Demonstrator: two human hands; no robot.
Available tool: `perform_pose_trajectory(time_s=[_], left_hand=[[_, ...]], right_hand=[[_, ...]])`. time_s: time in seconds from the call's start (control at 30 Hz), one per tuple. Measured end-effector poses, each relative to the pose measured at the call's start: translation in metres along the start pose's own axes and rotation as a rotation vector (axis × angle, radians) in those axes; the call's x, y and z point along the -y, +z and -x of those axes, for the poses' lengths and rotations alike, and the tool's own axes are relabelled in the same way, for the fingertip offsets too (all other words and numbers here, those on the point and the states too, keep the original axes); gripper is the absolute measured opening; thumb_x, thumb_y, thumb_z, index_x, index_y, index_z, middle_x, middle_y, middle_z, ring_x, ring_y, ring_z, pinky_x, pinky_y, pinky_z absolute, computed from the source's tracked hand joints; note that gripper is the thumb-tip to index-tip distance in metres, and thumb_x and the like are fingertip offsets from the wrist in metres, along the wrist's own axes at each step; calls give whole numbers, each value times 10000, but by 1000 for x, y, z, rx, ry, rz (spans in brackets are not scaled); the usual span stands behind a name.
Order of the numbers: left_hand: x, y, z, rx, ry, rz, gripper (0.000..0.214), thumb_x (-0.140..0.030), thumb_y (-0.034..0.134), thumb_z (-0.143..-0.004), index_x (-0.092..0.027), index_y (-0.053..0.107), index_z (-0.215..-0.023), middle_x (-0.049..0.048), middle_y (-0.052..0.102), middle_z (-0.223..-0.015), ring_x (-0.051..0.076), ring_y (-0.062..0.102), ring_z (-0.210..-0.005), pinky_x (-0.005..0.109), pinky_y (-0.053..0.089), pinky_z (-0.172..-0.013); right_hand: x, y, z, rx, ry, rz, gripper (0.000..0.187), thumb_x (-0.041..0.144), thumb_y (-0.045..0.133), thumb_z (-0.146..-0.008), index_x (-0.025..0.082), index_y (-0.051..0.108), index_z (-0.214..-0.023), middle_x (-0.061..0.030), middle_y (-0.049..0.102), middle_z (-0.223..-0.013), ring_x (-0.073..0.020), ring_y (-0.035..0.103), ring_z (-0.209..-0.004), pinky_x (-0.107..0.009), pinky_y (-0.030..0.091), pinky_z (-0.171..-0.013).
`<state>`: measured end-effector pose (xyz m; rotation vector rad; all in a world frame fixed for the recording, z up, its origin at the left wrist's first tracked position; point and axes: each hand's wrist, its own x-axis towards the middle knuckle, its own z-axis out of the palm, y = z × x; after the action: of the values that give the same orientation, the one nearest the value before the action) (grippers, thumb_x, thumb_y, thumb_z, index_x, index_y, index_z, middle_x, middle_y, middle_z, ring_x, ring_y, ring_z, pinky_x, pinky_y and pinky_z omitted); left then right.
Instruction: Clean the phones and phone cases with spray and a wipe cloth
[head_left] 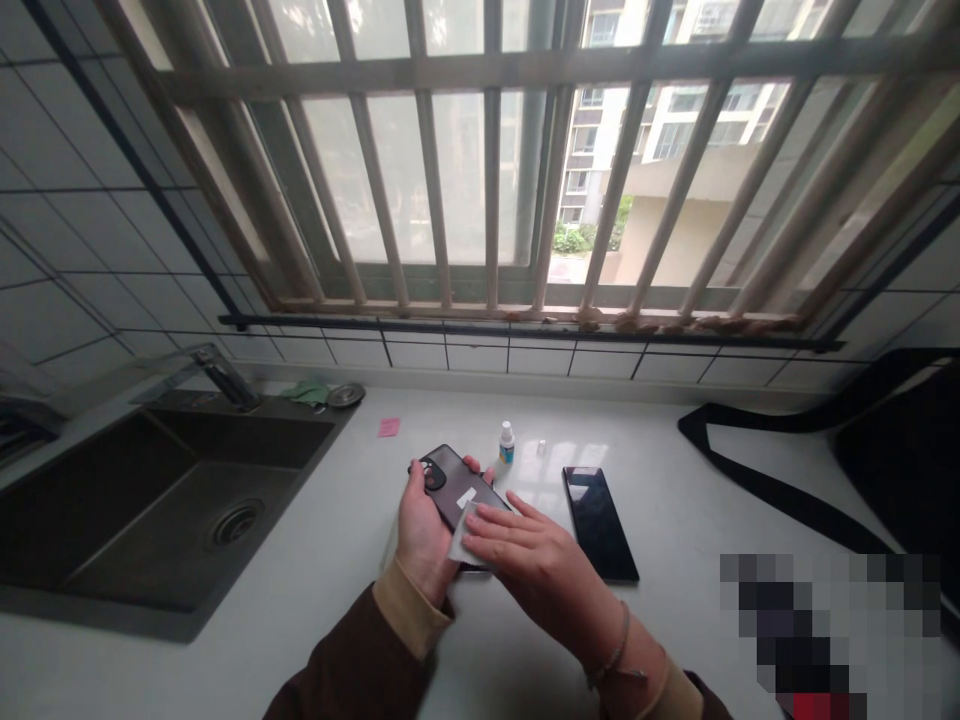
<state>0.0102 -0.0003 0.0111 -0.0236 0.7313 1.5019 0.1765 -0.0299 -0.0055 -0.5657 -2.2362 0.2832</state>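
My left hand (421, 528) grips a dark phone (450, 478) from below, its back with the round camera facing up. My right hand (521, 555) lies on the phone with fingers stretched flat, pressing a small white wipe (463, 535) against its lower part. A second dark phone (600, 522) lies flat on the white counter (675, 470) just right of my hands. A small white dropper bottle (507, 442) with a blue label stands behind the held phone, and its tiny cap (541, 443) lies beside it.
A dark sink (172, 500) with a tap (225, 375) fills the left. A pink scrap (388, 427) lies on the counter near it. A black bag with a long strap (765, 480) sits at the right. Behind is a barred window (487, 160).
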Motion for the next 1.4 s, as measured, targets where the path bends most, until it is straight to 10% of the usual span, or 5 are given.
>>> perform_pose_trajectory(time_s=[0.23,0.5,1.1,1.27,1.4], left_hand=[[8,6,10,142,-21,-63,438,-558,538,-1017,-187,667,-1211,141,736,-989,292,761,-870,517,613,-901],[25,8,24,167,-20,-125,604,-657,480,-1013,-340,499,-1526,101,719,-1024,252,744,-845,462,621,-864],[-17,-5,-13,40,204,75,639,-672,288,-1049,-188,705,-1055,123,722,-898,268,736,-807,658,560,-959],[-22,-3,-15,22,214,134,705,-655,232,-1061,-140,707,-1143,161,732,-973,285,751,-867,653,569,-962],[-18,4,-6,91,148,20,636,-624,301,-1065,-172,681,-1300,175,742,-1019,299,759,-907,626,596,-921]], right_hand=[[-6,4,0,-79,102,81,376,115,542,-1047,277,673,-1360,-68,740,-1348,-232,666,-1313,-566,312,-1280],[-10,19,6,-125,127,89,468,56,503,-1025,239,652,-1429,-105,682,-1429,-225,654,-1330,-451,496,-1195],[5,9,3,17,33,50,294,96,548,-1055,242,727,-1237,-15,745,-1352,-180,664,-1316,-427,264,-1314],[-1,2,3,-93,169,95,369,79,467,-1071,215,690,-1332,-72,717,-1393,-228,665,-1321,-512,334,-1285],[-4,-7,2,-273,539,-11,314,206,491,-1086,237,743,-1271,-61,817,-1162,-247,800,-1043,-434,599,-1053]])
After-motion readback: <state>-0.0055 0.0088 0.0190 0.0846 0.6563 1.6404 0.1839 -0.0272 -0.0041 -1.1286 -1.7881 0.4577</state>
